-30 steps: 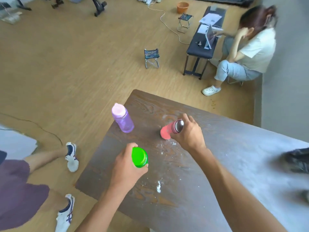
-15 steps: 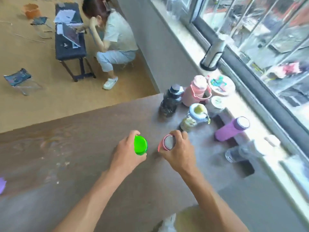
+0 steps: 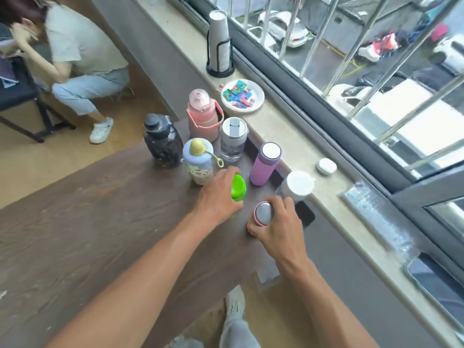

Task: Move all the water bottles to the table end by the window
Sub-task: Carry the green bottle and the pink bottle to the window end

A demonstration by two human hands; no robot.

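My left hand (image 3: 217, 197) grips a green-capped bottle (image 3: 238, 188) at the window end of the dark wooden table (image 3: 88, 222). My right hand (image 3: 276, 226) grips a pink bottle with a silver lid (image 3: 262, 215) just right of it, near the table's corner. Behind them stand several bottles: a black jug (image 3: 162, 141), a big pink bottle with a handle (image 3: 203, 115), a clear grey-lidded bottle (image 3: 233, 139), a cartoon bottle with a yellow knob (image 3: 198, 162), a purple flask (image 3: 266, 163) and a white-lidded clear bottle (image 3: 296, 185).
The stone window sill (image 3: 301, 146) carries a paper cup holder (image 3: 219, 43), a plate of sweets (image 3: 242, 96), a small white case (image 3: 326, 166) and a phone (image 3: 437, 280). A person (image 3: 80, 56) crouches by a bench on the floor at the left.
My view and both hands have swung from the far table end to the window end, carrying the green and pink bottles up to the group of bottles. They now sit low at the table.
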